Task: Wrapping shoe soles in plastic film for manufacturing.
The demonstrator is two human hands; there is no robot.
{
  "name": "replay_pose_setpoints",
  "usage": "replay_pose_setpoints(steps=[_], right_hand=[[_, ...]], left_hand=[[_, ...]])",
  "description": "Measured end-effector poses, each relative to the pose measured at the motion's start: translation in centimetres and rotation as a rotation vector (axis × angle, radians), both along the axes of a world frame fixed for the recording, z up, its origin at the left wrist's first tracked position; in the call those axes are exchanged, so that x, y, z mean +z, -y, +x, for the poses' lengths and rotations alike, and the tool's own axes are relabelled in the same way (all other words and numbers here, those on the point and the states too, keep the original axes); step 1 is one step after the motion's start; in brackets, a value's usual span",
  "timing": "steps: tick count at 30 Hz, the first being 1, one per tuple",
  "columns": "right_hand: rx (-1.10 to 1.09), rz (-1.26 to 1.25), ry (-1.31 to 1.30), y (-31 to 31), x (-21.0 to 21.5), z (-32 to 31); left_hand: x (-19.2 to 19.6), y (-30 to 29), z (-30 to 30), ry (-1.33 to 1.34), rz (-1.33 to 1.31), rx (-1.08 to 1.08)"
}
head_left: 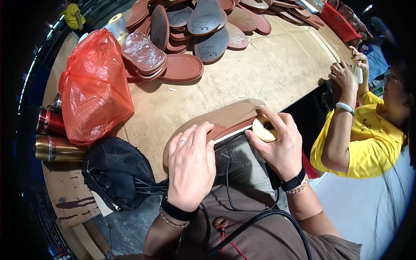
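Observation:
A long brown shoe sole (pixel 216 113) lies at the table's near edge, its reddish side toward me. My left hand (pixel 191 164) rests over the sole's left part with the fingers stretched out, pressing on it. In my right hand (pixel 284 145) is a roll of pale yellow tape (pixel 260 131), gripped between thumb and fingers at the sole's right end. A pale strip runs along the sole's near edge toward the roll. Part of the sole is hidden under my left hand.
Soles (pixel 203 19) lie piled at the far side, with a plastic-wrapped pair (pixel 143 51) beside them. At left are a red plastic bag (pixel 93 86), a gold flask (pixel 58 148) and a black mesh pouch (pixel 117 169). A co-worker in yellow (pixel 359 138) sits at right, near a red basket (pixel 338 21).

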State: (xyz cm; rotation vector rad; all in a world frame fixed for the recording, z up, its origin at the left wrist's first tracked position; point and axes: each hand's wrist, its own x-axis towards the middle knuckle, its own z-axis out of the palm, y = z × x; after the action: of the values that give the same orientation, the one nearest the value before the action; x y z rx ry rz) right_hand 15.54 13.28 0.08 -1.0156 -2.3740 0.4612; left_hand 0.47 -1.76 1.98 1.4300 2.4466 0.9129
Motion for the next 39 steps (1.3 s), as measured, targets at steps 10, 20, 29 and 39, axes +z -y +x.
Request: replay_pose_setpoints(steps=[10, 20, 29, 39], right_hand=[[-0.009, -0.011, 0.029, -0.1, 0.2, 0.5], [0.096, -0.061, 0.017, -0.2, 2.1, 1.5], [0.166, 0.012, 0.037, -0.6, 3.5, 1.3], [0.142, 0.033, 0.110, -0.1, 4.2, 0.8]], left_hand=[[-0.1, 0.2, -0.3, -0.066, 0.060, -0.055], [0.9, 0.8, -0.7, -0.054, 0.057, -0.090], [1.5, 0.8, -2.1, 0.000, 0.081, -0.142], [1.9, 0.2, -1.9, -0.044, 0.073, -0.131]])
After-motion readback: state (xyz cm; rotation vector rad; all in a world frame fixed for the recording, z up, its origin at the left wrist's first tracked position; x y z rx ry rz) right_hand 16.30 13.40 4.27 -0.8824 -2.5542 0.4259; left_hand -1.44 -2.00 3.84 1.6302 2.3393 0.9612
